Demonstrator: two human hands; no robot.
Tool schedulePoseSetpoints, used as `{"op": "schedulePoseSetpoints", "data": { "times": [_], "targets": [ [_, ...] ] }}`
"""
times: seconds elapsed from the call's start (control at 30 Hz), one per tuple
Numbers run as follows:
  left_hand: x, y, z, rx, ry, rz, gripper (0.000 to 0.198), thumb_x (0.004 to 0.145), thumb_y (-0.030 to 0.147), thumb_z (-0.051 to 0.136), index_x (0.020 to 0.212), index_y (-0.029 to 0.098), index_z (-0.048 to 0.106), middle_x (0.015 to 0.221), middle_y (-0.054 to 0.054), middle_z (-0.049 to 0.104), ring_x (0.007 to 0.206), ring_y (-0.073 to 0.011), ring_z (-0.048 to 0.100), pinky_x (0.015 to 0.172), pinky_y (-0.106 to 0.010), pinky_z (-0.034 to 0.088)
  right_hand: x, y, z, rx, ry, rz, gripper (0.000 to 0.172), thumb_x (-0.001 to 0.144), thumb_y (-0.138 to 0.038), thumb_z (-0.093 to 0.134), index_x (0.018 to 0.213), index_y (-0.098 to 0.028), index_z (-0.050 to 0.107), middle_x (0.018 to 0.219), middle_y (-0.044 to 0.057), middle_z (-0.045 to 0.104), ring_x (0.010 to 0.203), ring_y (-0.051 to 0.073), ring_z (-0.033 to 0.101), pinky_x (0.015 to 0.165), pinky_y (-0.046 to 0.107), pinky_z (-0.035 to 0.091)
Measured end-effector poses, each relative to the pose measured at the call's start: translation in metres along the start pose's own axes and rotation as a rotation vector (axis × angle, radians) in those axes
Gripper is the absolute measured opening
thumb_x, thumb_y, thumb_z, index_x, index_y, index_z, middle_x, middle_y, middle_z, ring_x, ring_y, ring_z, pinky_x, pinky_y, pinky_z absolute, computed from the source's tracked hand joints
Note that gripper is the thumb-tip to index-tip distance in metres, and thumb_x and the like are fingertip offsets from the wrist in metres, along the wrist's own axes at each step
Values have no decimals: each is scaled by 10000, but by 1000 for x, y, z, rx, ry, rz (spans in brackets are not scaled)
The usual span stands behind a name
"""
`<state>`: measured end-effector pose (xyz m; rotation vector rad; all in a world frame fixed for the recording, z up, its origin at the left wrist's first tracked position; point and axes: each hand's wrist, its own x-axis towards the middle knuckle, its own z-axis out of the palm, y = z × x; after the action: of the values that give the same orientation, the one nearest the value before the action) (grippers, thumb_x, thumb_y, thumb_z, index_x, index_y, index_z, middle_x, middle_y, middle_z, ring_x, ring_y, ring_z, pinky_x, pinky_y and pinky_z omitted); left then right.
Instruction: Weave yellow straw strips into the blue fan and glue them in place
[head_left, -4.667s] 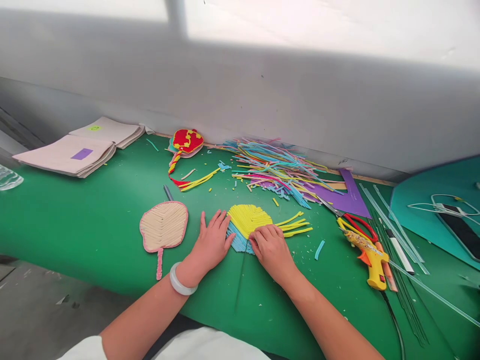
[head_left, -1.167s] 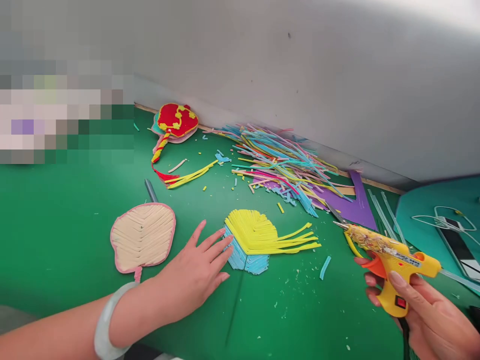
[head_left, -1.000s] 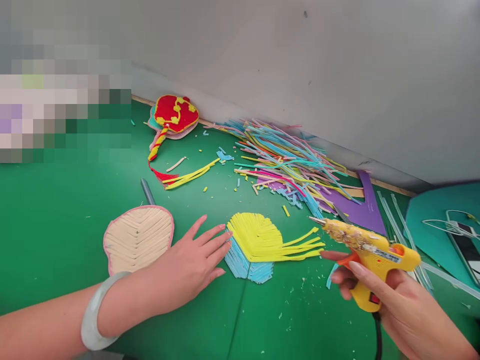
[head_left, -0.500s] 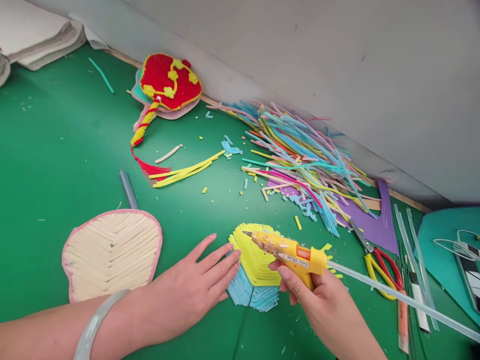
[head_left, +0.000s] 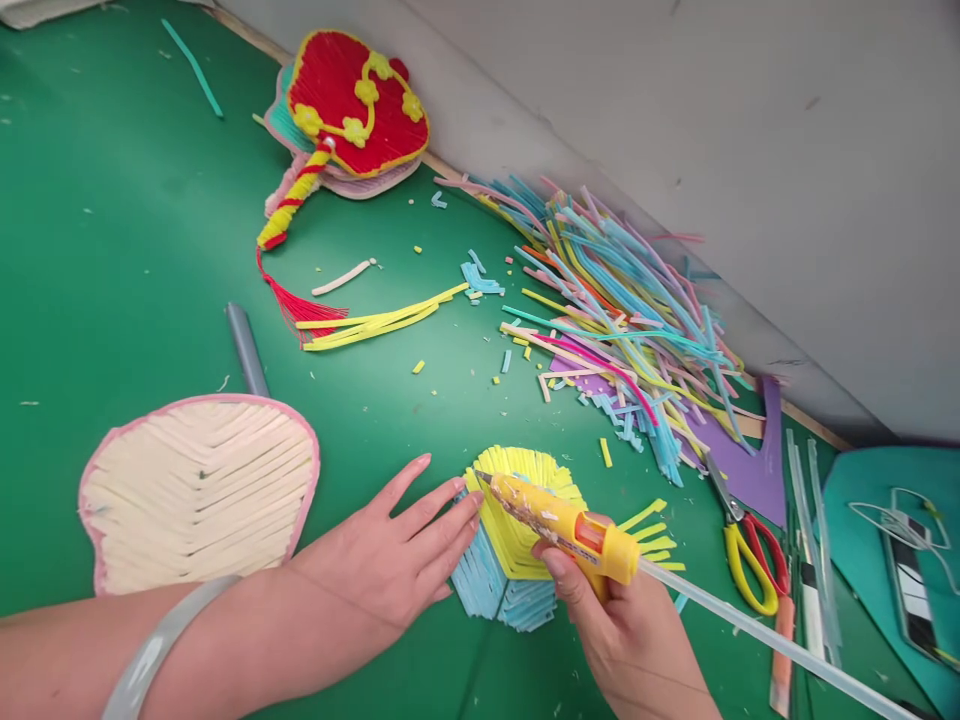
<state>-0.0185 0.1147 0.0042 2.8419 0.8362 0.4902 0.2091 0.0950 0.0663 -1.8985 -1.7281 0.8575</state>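
Observation:
Gripped in my right hand [head_left: 626, 630] is a yellow hot glue gun [head_left: 559, 520], a long clear glue stick [head_left: 750, 625] trailing from its back. Its nozzle points left over the upper left edge of a yellow and blue fan panel [head_left: 517, 545] made of flat-laid strips. My left hand [head_left: 397, 560] lies flat with fingers stretched out, the tips at the panel's left edge near the nozzle. Behind the left forearm rests a cream fan [head_left: 202, 490] with a pink rim and a grey handle [head_left: 246, 350]. The glue gun hides part of the panel.
A heap of coloured pipe-cleaner-like strips [head_left: 615, 300] lies against the wall, over purple sheet [head_left: 742, 470]. Scissors [head_left: 742, 550] and a cutter [head_left: 782, 650] are at right. A red fan [head_left: 360, 105] with yellow flowers sits at the back. Yellow strips [head_left: 382, 322] lie mid-table.
The glue gun's nozzle has moved slightly left and down, to the panel's left edge by my left fingertips. The view has shifted, and my left hand stays by the panel.

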Motion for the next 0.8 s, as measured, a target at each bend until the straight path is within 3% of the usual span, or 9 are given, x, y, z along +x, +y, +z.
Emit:
{"op": "schedulePoseSetpoints", "data": {
  "times": [0.1, 0.27, 0.8],
  "targets": [
    [0, 0, 1, -4, 4, 0, 412, 1001, 407, 494, 1346, 206, 594, 1447, -77, 566, 1321, -253, 542, 1223, -506, 218, -3, 4, 2, -5, 3, -4, 288, 902, -520, 546, 774, -276, 630, 585, 3, 594, 487, 190, 560, 466, 289, 512],
    [1, 0, 0, -7, 14, 0, 387, 1013, 381, 473, 1323, 193, 608, 1425, -74, 587, 1305, -248, 553, 1226, -502, 195, -7, 12, 4, 2, -15, -17, 264, 931, -479, 531, 974, -269, 685, 894, 60, 734, 787, 227, 703, 672, 302, 592],
    [1, 0, 2, 25, 10, 12, 402, 1009, 412, 480, 1313, 187, 616, 1418, -69, 594, 1284, -265, 566, 1221, -539, 167, -11, 17, 0, -64, -35, -45, 270, 946, -461, 531, 1024, -249, 679, 935, 70, 762, 733, 205, 726, 623, 263, 596]
  ]
}}
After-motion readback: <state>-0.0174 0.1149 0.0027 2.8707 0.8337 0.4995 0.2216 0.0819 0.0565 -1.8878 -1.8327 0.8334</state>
